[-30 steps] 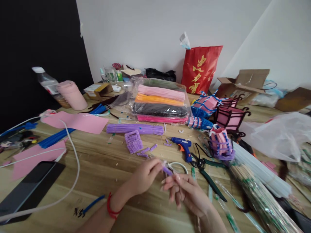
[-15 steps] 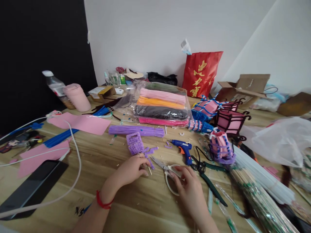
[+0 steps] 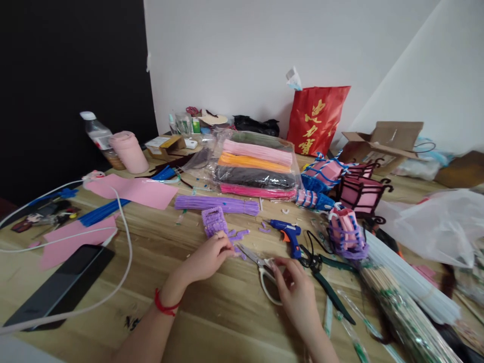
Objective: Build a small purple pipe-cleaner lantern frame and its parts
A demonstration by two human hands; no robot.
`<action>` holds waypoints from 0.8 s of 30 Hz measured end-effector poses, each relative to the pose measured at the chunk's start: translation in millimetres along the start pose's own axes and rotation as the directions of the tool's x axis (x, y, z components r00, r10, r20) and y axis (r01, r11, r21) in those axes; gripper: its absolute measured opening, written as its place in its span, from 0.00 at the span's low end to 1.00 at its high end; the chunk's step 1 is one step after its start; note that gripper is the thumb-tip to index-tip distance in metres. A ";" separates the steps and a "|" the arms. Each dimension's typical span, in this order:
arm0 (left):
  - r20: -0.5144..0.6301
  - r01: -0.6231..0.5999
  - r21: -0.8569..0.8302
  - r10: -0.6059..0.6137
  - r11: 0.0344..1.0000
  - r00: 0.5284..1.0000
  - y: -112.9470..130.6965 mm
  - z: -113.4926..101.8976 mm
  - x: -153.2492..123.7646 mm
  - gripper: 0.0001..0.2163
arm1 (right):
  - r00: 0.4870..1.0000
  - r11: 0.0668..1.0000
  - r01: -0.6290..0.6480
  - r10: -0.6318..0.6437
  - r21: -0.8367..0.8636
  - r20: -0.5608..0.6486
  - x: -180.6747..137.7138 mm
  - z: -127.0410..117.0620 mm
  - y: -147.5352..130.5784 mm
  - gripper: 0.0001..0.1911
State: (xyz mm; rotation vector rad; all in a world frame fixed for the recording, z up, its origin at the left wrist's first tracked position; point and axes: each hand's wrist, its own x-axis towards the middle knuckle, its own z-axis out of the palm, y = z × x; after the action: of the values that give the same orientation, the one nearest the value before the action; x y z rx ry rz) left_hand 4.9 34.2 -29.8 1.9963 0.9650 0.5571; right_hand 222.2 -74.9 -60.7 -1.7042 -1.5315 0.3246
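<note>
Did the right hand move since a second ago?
Yes. The right hand went down from the left hand to the scissors on the table, nearer the glue gun.

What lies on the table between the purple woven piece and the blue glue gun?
In the head view, short purple offcuts lie between the woven piece and the glue gun.

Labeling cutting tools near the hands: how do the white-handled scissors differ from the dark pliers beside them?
The scissors have pale white loop handles; the pliers have dark, long, straight handles. The right hand is on the scissors' handles; the pliers lie untouched. The scissors' blades point toward the left hand. Both lie flat on the wooden table.
</note>
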 end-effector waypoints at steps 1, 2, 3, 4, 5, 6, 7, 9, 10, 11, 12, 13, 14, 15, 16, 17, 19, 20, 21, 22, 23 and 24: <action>-0.042 -0.009 -0.076 0.006 0.997 0.999 1.3 -4.2 0.4 0.07 | 1.000 1.000 -0.001 0.001 0.001 -0.030 0.1 1.3 0.6 0.13; -0.084 -0.008 -0.170 -0.006 0.985 0.996 2.3 -8.9 0.5 0.07 | 0.999 1.000 0.001 0.000 0.003 -0.052 0.3 2.5 0.6 0.14; -0.122 -0.008 -0.292 -0.030 0.956 0.992 2.7 -14.0 0.2 0.08 | 0.998 1.000 0.006 -0.006 0.008 -0.066 0.4 3.5 -0.3 0.14; -0.156 -0.015 -0.438 -0.059 0.899 0.986 2.6 -19.5 -0.5 0.09 | 0.998 1.000 0.018 -0.017 0.015 -0.063 0.5 4.4 -2.4 0.14; -0.186 -0.037 -0.586 -0.090 0.810 0.979 2.1 -25.3 -1.7 0.10 | 0.998 0.999 0.034 -0.033 0.025 -0.044 0.5 5.1 -5.8 0.13; -0.214 -0.076 -0.723 -0.118 0.687 0.970 1.2 -31.4 -3.3 0.09 | 0.998 0.998 0.058 -0.057 0.035 -0.013 0.4 5.8 -10.6 0.12; -0.232 -0.115 -0.826 -0.149 0.551 0.961 0.2 -37.5 -5.4 0.08 | 0.996 0.995 0.086 -0.088 0.047 0.029 0.1 6.5 -16.8 0.11; -0.213 -0.148 -0.934 -0.174 0.325 0.962 -1.7 -49.4 -10.2 0.07 | 0.977 0.984 0.160 -0.168 0.074 0.130 -1.2 9.1 -32.6 0.09; -0.204 -0.163 -0.958 -0.160 0.236 0.966 -2.5 -54.6 -12.6 0.06 | 0.956 0.974 0.205 -0.220 0.091 0.194 -2.3 11.5 -41.8 0.09; -0.198 -0.175 -0.971 -0.142 0.164 0.970 -3.2 -59.2 -14.9 0.06 | 0.926 0.961 0.255 -0.275 0.110 0.259 -3.9 14.9 -51.4 0.09; -0.200 -0.187 -0.976 -0.123 0.112 0.972 -3.7 -62.9 -16.8 0.05 | 0.879 0.942 0.308 -0.334 0.130 0.339 -5.9 19.6 -61.1 0.10; -0.206 -0.198 -0.977 -0.109 0.078 0.973 -4.3 -65.7 -18.2 0.06 | 0.826 0.921 0.358 -0.390 0.155 0.407 -8.4 25.6 -70.5 0.11; -0.214 -0.209 -0.976 -0.101 0.061 0.971 -5.0 -67.6 -19.2 0.07 | 0.765 0.897 0.402 -0.438 0.182 0.472 -11.4 32.8 -79.5 0.13; -0.223 -0.218 -0.974 -0.099 0.058 0.970 -5.9 -68.8 -19.7 0.08 | 0.700 0.863 0.458 -0.498 0.213 0.512 -14.7 41.1 -87.5 0.15; -0.232 -0.227 -0.972 -0.100 0.063 0.968 -7.1 -69.4 -19.8 0.08 | 0.621 0.814 0.527 -0.564 0.243 0.544 -18.3 50.2 -94.5 0.17; -0.241 -0.235 -0.969 -0.102 0.071 0.965 -8.5 -69.5 -19.5 0.08 | 0.559 0.769 0.583 -0.613 0.261 0.558 -21.7 59.5 -100.3 0.19; -0.256 -0.246 -0.964 -0.112 0.096 0.960 -11.8 -69.3 -18.4 0.06 | 0.451 0.700 0.656 -0.663 0.281 0.597 -27.3 76.8 -108.0 0.24; -0.260 -0.247 -0.962 -0.119 0.114 0.958 -13.5 -69.2 -17.6 0.05 | 0.424 0.687 0.673 -0.662 0.275 0.618 -28.8 83.8 -110.1 0.26; -0.262 -0.246 -0.961 -0.126 0.131 0.957 -14.9 -69.1 -16.8 0.03 | 0.397 0.670 0.692 -0.665 0.268 0.633 -29.1 89.2 -111.1 0.28; -0.262 -0.242 -0.959 -0.136 0.147 0.955 -16.1 -69.0 -15.9 0.02 | 0.388 0.663 0.704 -0.659 0.254 0.645 -28.0 92.7 -111.1 0.30; -0.263 -0.239 -0.957 -0.147 0.162 0.954 -16.9 -68.7 -15.0 0.03 | 0.392 0.662 0.712 -0.651 0.234 0.650 -25.5 94.2 -110.1 0.30; -0.266 -0.237 -0.955 -0.162 0.176 0.950 -17.4 -68.0 -13.9 0.04 | 0.404 0.663 0.717 -0.648 0.216 0.646 -21.3 93.8 -108.2 0.30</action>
State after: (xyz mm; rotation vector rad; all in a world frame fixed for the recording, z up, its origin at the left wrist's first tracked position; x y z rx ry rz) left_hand -56.6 62.6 -6.8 0.6667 0.4159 1.1927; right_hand 78.1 -64.5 -52.3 -0.8377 -2.7029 0.4608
